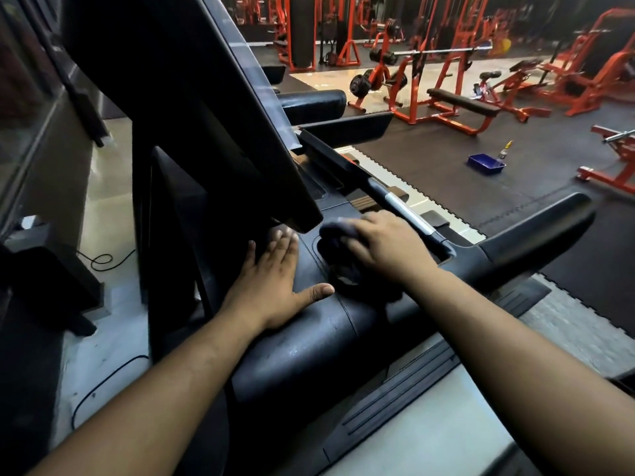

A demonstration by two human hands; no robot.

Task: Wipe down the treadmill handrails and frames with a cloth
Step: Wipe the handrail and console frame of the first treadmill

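Note:
A black treadmill console fills the middle of the head view, its tilted screen panel rising to the upper left. My left hand lies flat on the console with straight fingers and the thumb spread to the right. My right hand presses a dark cloth into a round recess of the console; its fingers curl over the cloth. Just beyond that hand runs a grip bar with a silver section. The right handrail points away to the right.
A blue tray and a spray bottle sit on the dark rubber floor mat at the right. Orange benches and weight racks stand behind. Cables lie on the pale floor at the left. The treadmill's side rail runs below my right arm.

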